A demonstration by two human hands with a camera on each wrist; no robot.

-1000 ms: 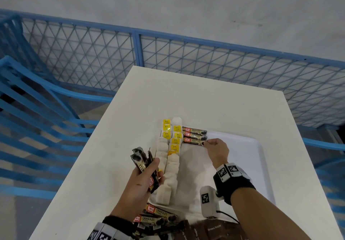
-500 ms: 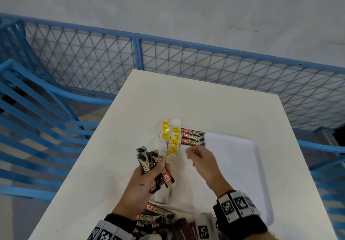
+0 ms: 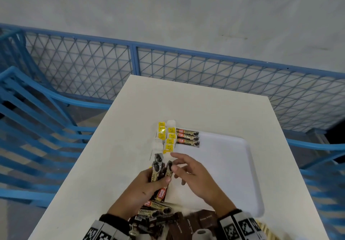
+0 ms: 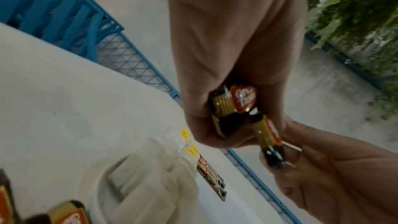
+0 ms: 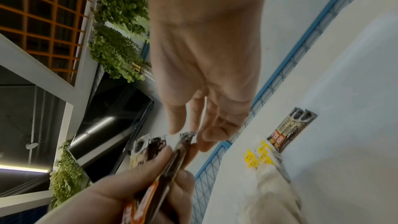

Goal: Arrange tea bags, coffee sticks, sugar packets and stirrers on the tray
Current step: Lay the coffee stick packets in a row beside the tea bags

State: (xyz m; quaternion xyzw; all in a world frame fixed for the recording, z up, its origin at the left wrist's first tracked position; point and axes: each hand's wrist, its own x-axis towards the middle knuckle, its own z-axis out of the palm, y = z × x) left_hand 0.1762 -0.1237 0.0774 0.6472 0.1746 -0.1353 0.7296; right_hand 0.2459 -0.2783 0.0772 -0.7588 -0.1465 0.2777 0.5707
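A white tray lies on the white table. At its far left corner are rows of tea bags with yellow tags and three coffee sticks side by side. My left hand grips a fanned bunch of coffee sticks above the tray's near left part. My right hand is right beside it, thumb and fingers pinching the top end of one stick in the bunch.
Loose coffee sticks and brown packets lie at the table's near edge. A blue mesh fence runs behind the table, and blue chairs stand to the left. The tray's right half is bare.
My right hand left the three sticks laid on the tray and drew back to the bunch in my left hand, where it now takes hold of one stick.
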